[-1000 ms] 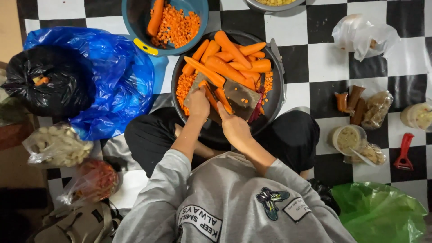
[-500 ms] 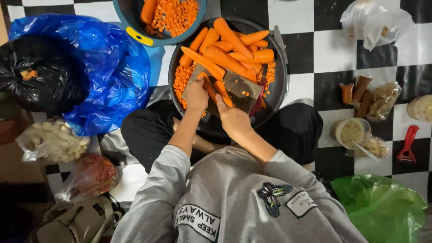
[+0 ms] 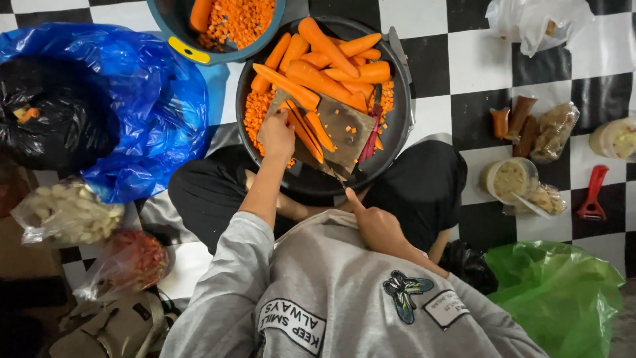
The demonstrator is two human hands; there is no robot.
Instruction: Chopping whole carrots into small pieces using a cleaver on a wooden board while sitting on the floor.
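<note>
A round dark tray [image 3: 405, 122] rests on my crossed legs. It holds whole peeled carrots [image 3: 318, 59], diced carrot [image 3: 255, 116] and a small brown cutting board [image 3: 350, 127]. My left hand [image 3: 277, 136] presses down on long carrot strips [image 3: 308, 129] at the board's left edge. A knife with a dark red handle [image 3: 368, 136] lies on the board with no hand on it. My right hand [image 3: 376, 227] is drawn back against my grey sweatshirt, away from the tray. It is curled with only the index finger out and holds nothing.
A blue bowl [image 3: 192, 50] of diced carrot stands beyond the tray. Blue bag [image 3: 159, 113] and black bag [image 3: 59, 126] lie left, with bags of garlic [image 3: 66, 212] and red chillies [image 3: 136, 258]. Right: small container [image 3: 507, 179], red peeler [image 3: 591, 192], green bag [image 3: 563, 292].
My right hand has left the board and pulled back to my chest, and the knife now lies on the board. My left hand stays on the carrot strips.
</note>
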